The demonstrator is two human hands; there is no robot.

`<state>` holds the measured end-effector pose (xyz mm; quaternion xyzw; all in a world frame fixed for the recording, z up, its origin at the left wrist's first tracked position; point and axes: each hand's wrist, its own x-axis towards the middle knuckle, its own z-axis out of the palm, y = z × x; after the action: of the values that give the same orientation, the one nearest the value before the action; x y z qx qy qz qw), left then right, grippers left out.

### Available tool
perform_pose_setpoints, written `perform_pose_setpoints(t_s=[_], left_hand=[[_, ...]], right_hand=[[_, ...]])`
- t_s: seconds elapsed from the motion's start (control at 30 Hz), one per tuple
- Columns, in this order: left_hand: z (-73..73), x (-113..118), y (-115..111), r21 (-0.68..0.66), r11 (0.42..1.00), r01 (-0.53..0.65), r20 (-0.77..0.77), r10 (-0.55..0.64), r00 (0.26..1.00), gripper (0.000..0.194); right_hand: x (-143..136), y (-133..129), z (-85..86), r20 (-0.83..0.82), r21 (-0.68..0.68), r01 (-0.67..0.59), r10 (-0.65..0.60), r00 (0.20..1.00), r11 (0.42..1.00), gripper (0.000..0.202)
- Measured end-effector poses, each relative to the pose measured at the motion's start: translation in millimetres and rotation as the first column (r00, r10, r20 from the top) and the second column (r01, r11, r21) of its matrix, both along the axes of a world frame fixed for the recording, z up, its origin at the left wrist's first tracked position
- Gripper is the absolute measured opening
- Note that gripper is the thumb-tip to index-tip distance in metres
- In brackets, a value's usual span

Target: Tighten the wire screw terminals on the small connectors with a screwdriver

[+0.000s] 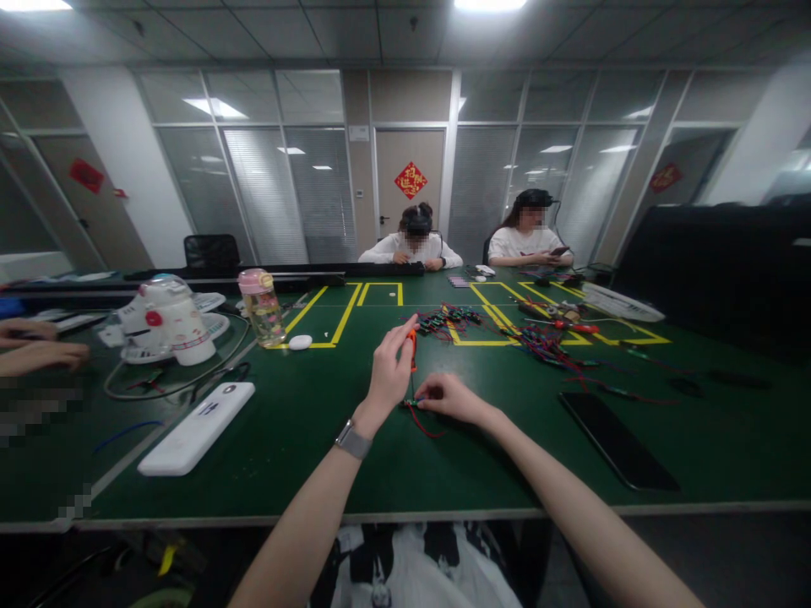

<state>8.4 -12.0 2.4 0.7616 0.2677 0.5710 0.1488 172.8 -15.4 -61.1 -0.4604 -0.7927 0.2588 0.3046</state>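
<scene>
My left hand (391, 363) is closed around the orange handle of a screwdriver (414, 353), with the fingers running up along it. The thin shaft points down at a small green circuit board (410, 403) on the table. At the board's right end, my right hand (449, 397) pinches its edge with thumb and fingers. Red wires (423, 425) trail from the board toward me. Just beyond my hands lies a pile of similar wired boards (449, 319). Whether the screwdriver tip touches a screw is too small to tell.
A white power bank (196, 429) lies left, a black phone (617, 439) right. Tangled wired boards (548, 344) sit to the right. A bottle (259, 308) and a white kettle-like container (181, 321) stand left. Two people sit opposite; another person's hands (41, 346) show at left.
</scene>
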Motion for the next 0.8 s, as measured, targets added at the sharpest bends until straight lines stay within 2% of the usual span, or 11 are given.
perform_pose_setpoints(t_s=[0.17,0.33,0.4,0.57,0.8], left_hand=[[-2.8,1.6,1.7,0.002,0.998,-0.064,0.027,0.064,0.998,0.045],[2.2,0.8,-1.6,0.078,0.991,-0.11,0.018,0.109,0.994,0.027],[3.7,0.4,-2.7,0.065,0.992,-0.108,0.007,0.108,0.994,0.025],[0.8,0.8,0.5,-0.016,1.0,-0.027,-0.023,0.027,0.999,0.036],[-4.2,0.7,6.2,-0.025,0.991,-0.135,0.048,0.136,0.99,0.032]], right_hand=[[0.3,0.6,-1.9,-0.011,0.001,0.004,-0.004,1.0,1.0,0.013],[0.1,0.9,-3.6,-0.033,-0.011,0.001,-0.002,0.999,1.0,0.013],[0.5,1.2,-3.6,-0.026,-0.005,0.002,-0.002,1.0,1.0,0.013],[1.8,2.4,-3.3,0.008,0.018,-0.009,0.009,1.0,1.0,0.014],[0.0,1.1,-1.2,0.012,0.019,0.0,0.0,1.0,1.0,0.013]])
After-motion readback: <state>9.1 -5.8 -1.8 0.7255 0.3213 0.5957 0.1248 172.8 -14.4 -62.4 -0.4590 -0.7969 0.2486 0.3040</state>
